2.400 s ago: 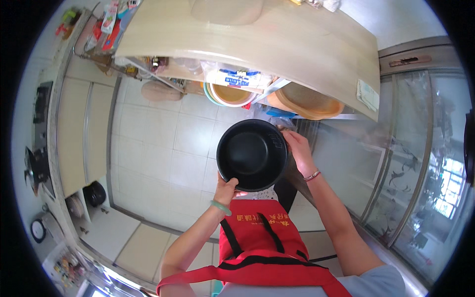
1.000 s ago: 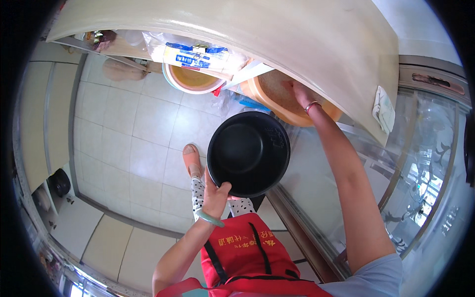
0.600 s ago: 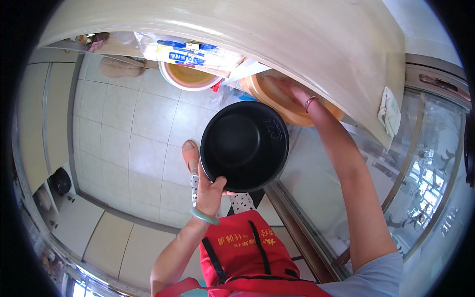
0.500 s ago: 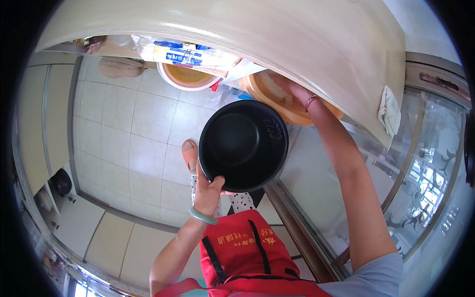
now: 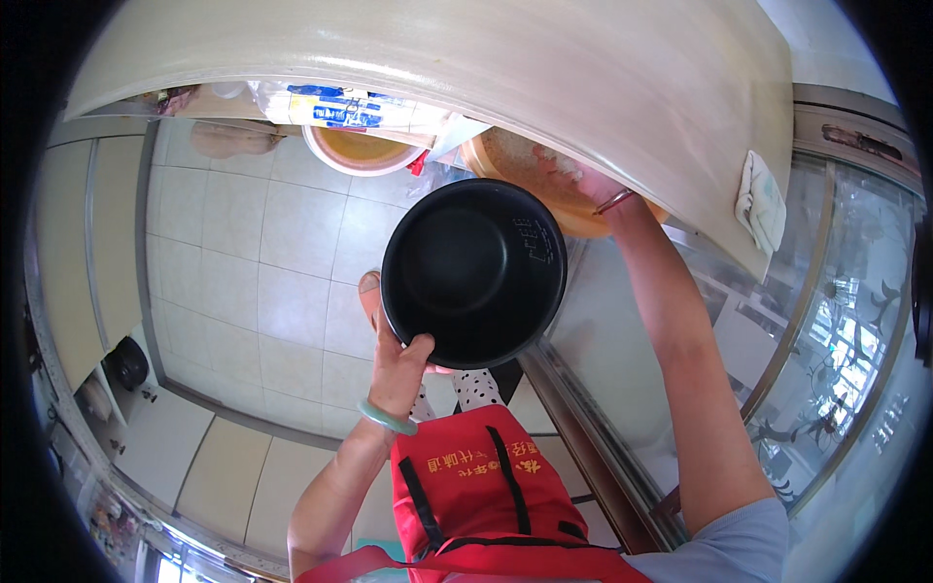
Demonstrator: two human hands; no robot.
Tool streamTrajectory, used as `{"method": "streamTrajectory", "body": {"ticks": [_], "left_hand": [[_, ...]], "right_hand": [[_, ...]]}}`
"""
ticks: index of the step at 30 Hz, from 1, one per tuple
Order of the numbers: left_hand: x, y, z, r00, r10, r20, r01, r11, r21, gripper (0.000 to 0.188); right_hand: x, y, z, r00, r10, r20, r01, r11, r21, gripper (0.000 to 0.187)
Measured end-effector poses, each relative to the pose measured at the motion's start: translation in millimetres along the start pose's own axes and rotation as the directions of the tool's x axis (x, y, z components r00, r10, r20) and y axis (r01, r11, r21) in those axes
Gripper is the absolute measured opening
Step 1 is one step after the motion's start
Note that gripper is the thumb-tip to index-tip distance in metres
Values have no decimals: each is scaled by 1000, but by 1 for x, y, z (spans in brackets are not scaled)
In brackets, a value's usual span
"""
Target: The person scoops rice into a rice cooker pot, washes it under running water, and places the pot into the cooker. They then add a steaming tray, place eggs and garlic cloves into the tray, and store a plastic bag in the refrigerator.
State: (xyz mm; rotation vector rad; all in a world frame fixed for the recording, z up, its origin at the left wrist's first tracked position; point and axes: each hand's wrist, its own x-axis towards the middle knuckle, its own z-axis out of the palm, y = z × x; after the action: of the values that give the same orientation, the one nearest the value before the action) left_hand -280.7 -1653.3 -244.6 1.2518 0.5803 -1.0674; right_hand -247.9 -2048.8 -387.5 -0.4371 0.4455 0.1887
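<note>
My left hand (image 5: pixel 400 374) grips the near rim of a black rice cooker inner pot (image 5: pixel 466 272), thumb over the edge. The pot is tilted with its mouth toward me, and no contents show in it. Beyond it, partly under the pale counter edge, sits an orange basin (image 5: pixel 588 225) with rice (image 5: pixel 513 154) in it. Reaching into this basin, my right hand (image 5: pixel 601 187) has its fingers curled around some whitish rice. The overhanging edge hides part of that hand.
A pale bowl with yellowish contents (image 5: pixel 362 151) stands left of the basin, below a blue-and-white package (image 5: pixel 335 107). A tan gourd-like squash (image 5: pixel 233 138) lies farther left. The pale counter (image 5: pixel 437 49) overhangs the basin. A folded cloth (image 5: pixel 761 204) hangs at its right corner.
My right hand shows more from under the counter edge, with whitish rice now visible at its fingers. My left hand and the pot have shifted slightly up and left in view.
</note>
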Motion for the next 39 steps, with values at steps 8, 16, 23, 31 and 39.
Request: {"method": "streamTrajectory", "body": {"ticks": [8,16,23,31,39], "left_hand": [[4,-4,-2,995,101,21,-101,995,13,62],[0,8,0,1000,17,23,-15,998,-54,79],[-2,9,2,995,76,59,-72,996,-60,79],[-1,7,-1,997,68,35,-66,997,-47,73],[3,8,-6,999,29,45,-27,999,-39,77]], "right_hand": [[-29,13,104,987,99,-129,-125,969,-213,31],[-65,95,187,893,292,-342,-424,801,-423,32],[-47,163,137,967,-182,-178,-139,208,-968,32],[-65,140,176,994,-99,49,61,122,-991,28],[-67,119,170,982,-155,-109,-33,427,-904,14]]}}
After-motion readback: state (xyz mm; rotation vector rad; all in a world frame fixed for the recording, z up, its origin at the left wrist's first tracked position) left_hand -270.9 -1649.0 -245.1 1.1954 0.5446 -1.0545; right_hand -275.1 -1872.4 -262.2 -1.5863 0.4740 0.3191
